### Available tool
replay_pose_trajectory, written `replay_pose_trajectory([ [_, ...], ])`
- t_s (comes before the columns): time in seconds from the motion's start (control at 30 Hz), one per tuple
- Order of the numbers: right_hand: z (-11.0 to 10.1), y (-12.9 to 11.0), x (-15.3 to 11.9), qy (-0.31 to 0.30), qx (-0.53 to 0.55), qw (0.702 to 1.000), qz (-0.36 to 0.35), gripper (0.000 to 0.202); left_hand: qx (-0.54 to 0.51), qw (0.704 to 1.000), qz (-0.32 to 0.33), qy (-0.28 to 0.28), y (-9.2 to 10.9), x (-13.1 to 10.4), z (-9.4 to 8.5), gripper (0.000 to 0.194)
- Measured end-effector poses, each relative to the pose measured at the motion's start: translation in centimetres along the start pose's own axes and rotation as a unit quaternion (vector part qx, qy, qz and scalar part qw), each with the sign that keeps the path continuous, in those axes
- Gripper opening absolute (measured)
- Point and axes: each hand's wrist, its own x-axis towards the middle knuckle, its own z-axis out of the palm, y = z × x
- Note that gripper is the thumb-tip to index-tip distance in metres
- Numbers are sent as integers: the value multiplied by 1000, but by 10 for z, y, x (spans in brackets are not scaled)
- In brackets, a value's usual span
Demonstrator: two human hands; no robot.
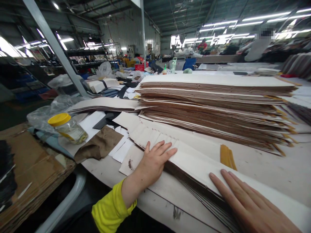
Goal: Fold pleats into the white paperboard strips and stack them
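Note:
A long stack of pale-topped, dark-edged strips (194, 165) lies slantwise across the table in front of me. On its near edge rests my left hand (155, 161), coming out of a yellow sleeve, with the fingers spread over the top sheet. My right hand (252, 200) lies flat on the same stack farther right, fingers stretched out. Neither hand grips anything that I can see. Behind the strips rises a taller pile of similar brown and white layers (213, 111), with yellow ends sticking out at its right. A folded yellow strip (227, 157) lies between the two stacks.
Left of the stacks stand a clear jar with a yellow lid (70, 127) and a piece of brown cloth (98, 144). Cardboard (36, 181) lies at the lower left. A metal post (57, 48) rises beyond the jar. A person (259, 48) is at the back right.

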Motion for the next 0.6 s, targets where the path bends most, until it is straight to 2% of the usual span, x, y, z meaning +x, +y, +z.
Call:
replay_pose_trajectory([
  [0.17, -5, 2, 6, 13, 11, 1000, 0, 71, 2, 1000, -9, -19, -2, 2, -3, 62],
  [0.3, -11, 9, 14, 5, 53, 998, -16, 58, -4, 999, -11, -36, 0, 3, -7, 62],
  [0.4, -14, 10, 24, -7, 99, 995, -16, 64, -23, 999, -9, -46, -2, 4, -13, 63],
  [0.53, -12, 4, 35, -24, 122, 992, 17, 62, -120, 991, -1, -53, -23, 2, -28, 48],
  [0.6, -10, 1, 36, -27, 131, 991, 30, 63, -185, 980, -66, 6, -40, 0, -35, 42],
])
